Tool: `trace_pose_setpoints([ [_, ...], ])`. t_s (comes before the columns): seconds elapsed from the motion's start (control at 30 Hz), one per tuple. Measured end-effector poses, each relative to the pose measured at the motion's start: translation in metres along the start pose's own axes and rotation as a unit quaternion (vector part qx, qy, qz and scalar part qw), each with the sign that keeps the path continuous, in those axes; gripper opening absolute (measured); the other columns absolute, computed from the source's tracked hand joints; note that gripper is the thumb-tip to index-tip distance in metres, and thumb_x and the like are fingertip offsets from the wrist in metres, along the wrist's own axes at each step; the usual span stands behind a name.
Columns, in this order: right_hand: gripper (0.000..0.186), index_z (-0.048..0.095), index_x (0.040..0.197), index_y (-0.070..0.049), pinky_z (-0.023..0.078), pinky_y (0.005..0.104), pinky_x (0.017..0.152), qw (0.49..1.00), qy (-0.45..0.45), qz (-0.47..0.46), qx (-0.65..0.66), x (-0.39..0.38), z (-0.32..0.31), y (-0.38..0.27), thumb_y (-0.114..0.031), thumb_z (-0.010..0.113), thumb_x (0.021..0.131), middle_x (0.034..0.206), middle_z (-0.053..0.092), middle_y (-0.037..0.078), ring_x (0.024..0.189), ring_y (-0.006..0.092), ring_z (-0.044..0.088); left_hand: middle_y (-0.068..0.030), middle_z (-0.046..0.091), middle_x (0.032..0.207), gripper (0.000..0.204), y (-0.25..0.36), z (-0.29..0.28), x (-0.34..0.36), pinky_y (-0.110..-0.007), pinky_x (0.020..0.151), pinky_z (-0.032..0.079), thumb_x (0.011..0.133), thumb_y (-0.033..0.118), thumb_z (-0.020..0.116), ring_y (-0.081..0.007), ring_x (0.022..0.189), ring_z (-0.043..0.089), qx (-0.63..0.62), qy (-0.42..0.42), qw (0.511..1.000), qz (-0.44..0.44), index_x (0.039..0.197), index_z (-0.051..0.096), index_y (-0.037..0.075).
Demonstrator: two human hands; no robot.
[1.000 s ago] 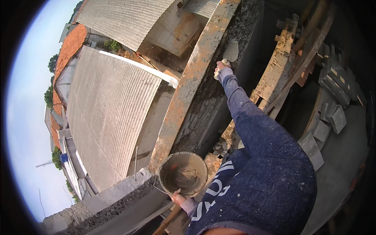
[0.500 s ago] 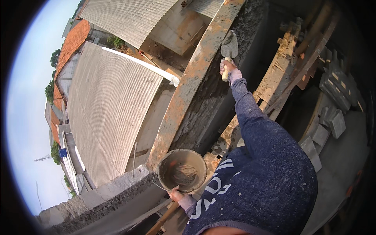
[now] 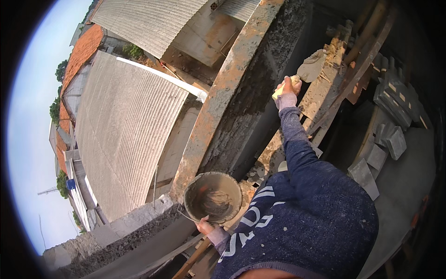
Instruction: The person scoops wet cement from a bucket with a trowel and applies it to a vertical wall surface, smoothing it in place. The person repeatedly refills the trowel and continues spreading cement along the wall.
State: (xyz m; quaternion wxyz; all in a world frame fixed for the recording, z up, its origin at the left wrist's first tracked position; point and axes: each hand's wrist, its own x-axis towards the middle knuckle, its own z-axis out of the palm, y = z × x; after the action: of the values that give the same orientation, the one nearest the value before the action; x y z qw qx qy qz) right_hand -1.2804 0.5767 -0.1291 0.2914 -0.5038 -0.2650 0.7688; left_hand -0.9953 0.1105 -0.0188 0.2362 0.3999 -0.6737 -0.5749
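Observation:
In my right hand [image 3: 287,89] is the pale handle of a trowel [image 3: 311,66]. Its blade carries grey mortar and hangs beside the splattered wooden plank. My left hand [image 3: 204,225] grips the near rim of a bucket [image 3: 190,195], thumb over the edge. Wet grey mortar [image 3: 217,202] lies in the bottom of this bucket. Between bucket and trowel runs a wall, its rough side [image 3: 246,109] partly coated with dark damp mortar. Along its outer edge lies a long board [image 3: 218,109] stained with rust and mortar.
Mortar-splattered planks [image 3: 320,100] run along the right of the wall. Grey blocks [image 3: 395,142] are stacked farther right. Beyond the wall, at left, spreads a corrugated roof [image 3: 125,135] with a white pipe [image 3: 162,76] along its edge. A rough concrete ledge [image 3: 130,225] meets the wall near the bucket.
My right hand has swung the trowel rightward and a little nearer, off the wall's face toward the planks; its blade now points right. My left hand keeps its hold on the bucket.

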Motion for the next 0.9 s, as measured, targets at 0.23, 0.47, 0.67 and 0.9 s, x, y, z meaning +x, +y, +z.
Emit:
trace_pose_setpoints([
  [0.23,0.039,0.036,0.115,-0.01,0.056,0.041,0.055,0.953,0.025,-0.021,-0.3,-0.008,0.045,0.055,-0.015,0.059,0.085,0.091,0.059,0.017,0.068,0.029,0.066,-0.0163,0.058,0.116,0.075,-0.013,-0.013,0.019,-0.038,0.085,0.049,0.054,-0.007,0.052,-0.03,0.1,0.059,0.052,-0.011,0.997,-0.059,0.129,0.047,-0.004],
  [0.47,0.028,0.047,0.101,-0.017,0.046,0.0333,0.04,0.984,-0.149,0.099,0.005,-0.024,0.03,0.067,-0.021,0.066,0.082,0.064,0.051,0.002,0.045,0.016,0.052,-0.0148,0.058,0.117,0.074,-0.017,-0.015,0.01,-0.038,0.086,0.049,0.054,-0.006,0.052,-0.0304,0.1,0.058,-0.037,-0.016,0.999,-0.032,0.128,0.048,-0.004],
  [0.67,0.022,0.05,0.093,-0.016,0.046,0.0355,0.042,0.963,-0.126,0.203,-0.123,0.079,-0.077,0.117,-0.02,0.068,0.081,0.068,0.054,0.003,0.047,0.0171,0.053,-0.0146,0.06,0.103,0.053,-0.029,-0.002,0.003,-0.038,0.078,0.051,0.055,-0.003,0.056,-0.0294,0.09,0.06,-0.049,0.012,0.997,-0.066,0.107,0.055,-0.006],
  [0.9,0.026,0.054,0.104,-0.012,0.044,0.032,0.044,0.939,-0.218,0.249,-0.088,0.039,-0.066,0.08,-0.023,0.063,0.082,0.063,0.049,0.001,0.049,0.0147,0.05,-0.0147,0.058,0.113,0.061,-0.023,-0.008,-0.012,-0.039,0.085,0.049,0.057,-0.002,0.052,-0.0307,0.099,0.058,0.008,0.049,0.995,-0.085,0.118,0.051,-0.004],
])
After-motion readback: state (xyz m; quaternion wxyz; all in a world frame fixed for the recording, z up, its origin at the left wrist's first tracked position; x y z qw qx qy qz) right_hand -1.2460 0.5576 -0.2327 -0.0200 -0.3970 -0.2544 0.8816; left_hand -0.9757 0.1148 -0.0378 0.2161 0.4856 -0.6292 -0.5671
